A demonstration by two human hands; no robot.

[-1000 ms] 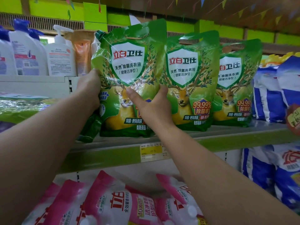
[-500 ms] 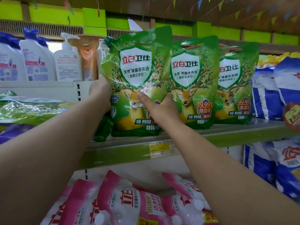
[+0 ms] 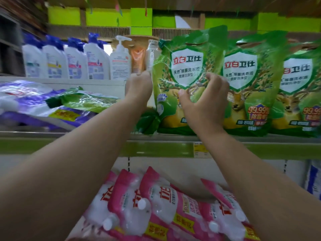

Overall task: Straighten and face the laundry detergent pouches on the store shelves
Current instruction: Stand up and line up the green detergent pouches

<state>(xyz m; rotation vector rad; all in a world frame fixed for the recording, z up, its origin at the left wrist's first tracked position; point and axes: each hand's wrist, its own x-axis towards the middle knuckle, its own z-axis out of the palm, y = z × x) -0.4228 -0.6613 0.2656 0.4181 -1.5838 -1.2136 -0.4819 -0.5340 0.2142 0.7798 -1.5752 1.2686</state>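
Observation:
Three green detergent pouches with a deer print stand upright in a row on the green-edged shelf (image 3: 156, 150). The leftmost green pouch (image 3: 187, 66) is held from both sides. My left hand (image 3: 139, 87) grips its left edge at mid height. My right hand (image 3: 205, 100) presses on its front and right side, fingers curled at the seam with the middle green pouch (image 3: 243, 80). The third green pouch (image 3: 298, 84) stands at the right edge of view. Another green pouch (image 3: 86, 100) lies flat to the left.
White bottles with blue caps (image 3: 76, 61) and a pump bottle (image 3: 120, 61) stand on a raised ledge at the back left. Purple-white pouches (image 3: 26, 101) lie flat at the left. Pink pouches (image 3: 165, 206) lie stacked on the shelf below. A price tag (image 3: 199, 150) sits on the shelf edge.
Both hands have slid higher on the leftmost green pouch, the right one from its lower front to mid height. The view has swung left, showing more bottles.

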